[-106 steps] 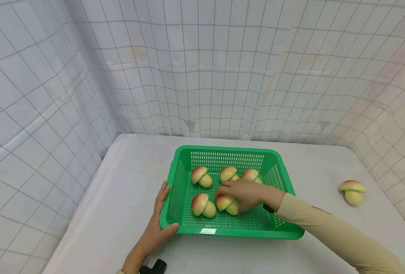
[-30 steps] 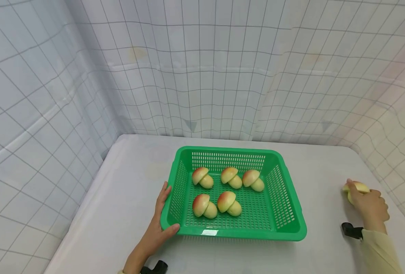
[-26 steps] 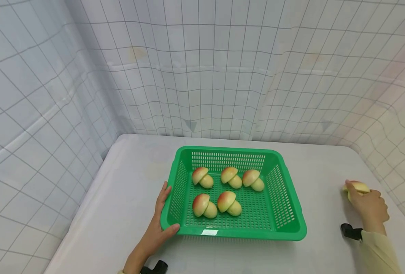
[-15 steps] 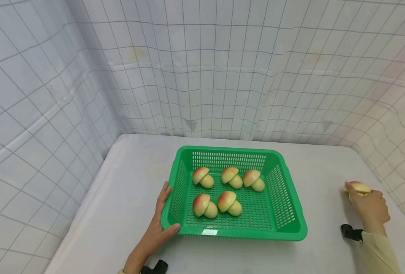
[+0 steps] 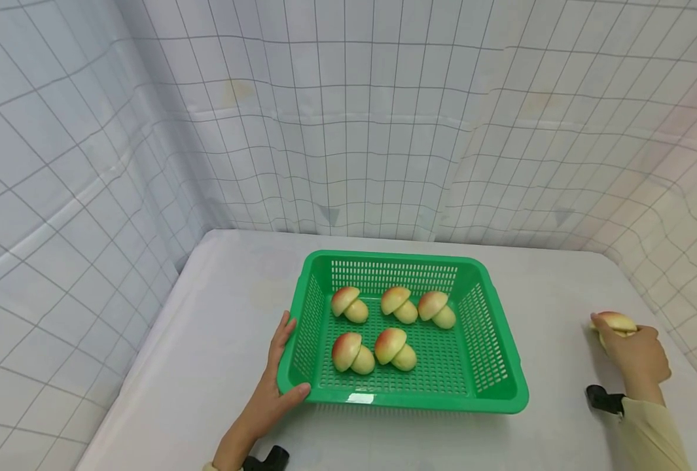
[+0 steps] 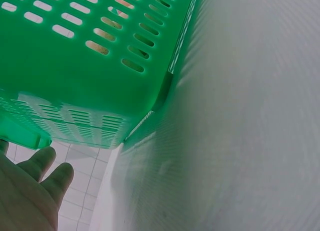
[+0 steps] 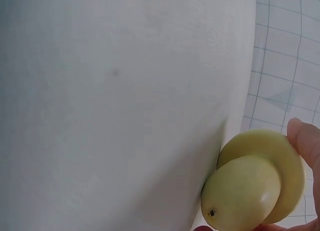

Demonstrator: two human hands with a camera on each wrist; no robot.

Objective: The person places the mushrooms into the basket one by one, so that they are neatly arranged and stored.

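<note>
A toy mushroom [image 5: 617, 322] with a red-and-yellow cap lies at the right side of the white table. My right hand [image 5: 641, 355] grips it. In the right wrist view, its pale rounded stem [image 7: 242, 193] faces the camera, and my thumb [image 7: 306, 141] presses on the cap's edge. Other fingertips show only slightly below it. My left hand [image 5: 268, 392] rests at the near left corner of the green basket [image 5: 407, 400], thumb on the front rim and straight fingers along the left side. Several more toy mushrooms [image 5: 396, 349] lie inside the basket in two rows.
The white-covered table [image 5: 218, 314] runs beyond the basket on both sides. Hanging white sheets with a grid pattern [image 5: 383, 131] enclose the back, left and right. A black wrist camera [image 5: 604, 398] sits on the right wrist, another [image 5: 268, 460] on the left.
My right hand has left the basket, where it was over a mushroom, and moved right to the mushroom on the table. Over the last second both hands stay almost still.
</note>
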